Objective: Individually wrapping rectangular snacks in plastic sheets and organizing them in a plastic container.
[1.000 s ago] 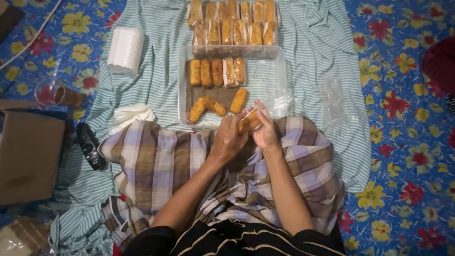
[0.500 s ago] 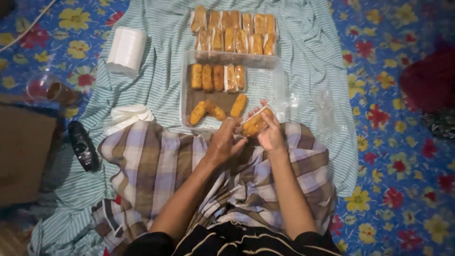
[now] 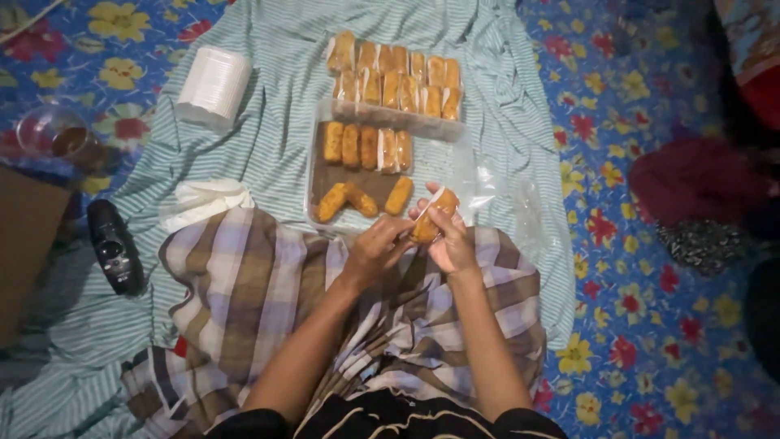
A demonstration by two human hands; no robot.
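My right hand point(image 3: 449, 240) grips a golden fried roll point(image 3: 433, 215) partly covered by a clear plastic wrapper. My left hand point(image 3: 378, 248) pinches the lower end of the same roll and its wrapper. Both hands hover over my plaid-covered lap, just in front of a clear tray point(image 3: 321, 175) lined with brown paper. Several unwrapped rolls point(image 3: 366, 146) lie in that tray. Beyond it, several wrapped rolls point(image 3: 394, 77) sit in rows on the striped green cloth point(image 3: 276, 49).
A white stack of cups or lids point(image 3: 215, 81) lies at the left, a folded white plastic bag point(image 3: 207, 199) below it. A black remote-like device point(image 3: 114, 244), a glass with brown drink point(image 3: 57, 134) and a cardboard box point(image 3: 28, 244) stand further left. Loose clear wrappers point(image 3: 504, 191) lie right of the tray.
The two hands have stayed together on the roll, turning it slightly inside the wrapper. The camera view has shifted a little; the tray's contents look the same.
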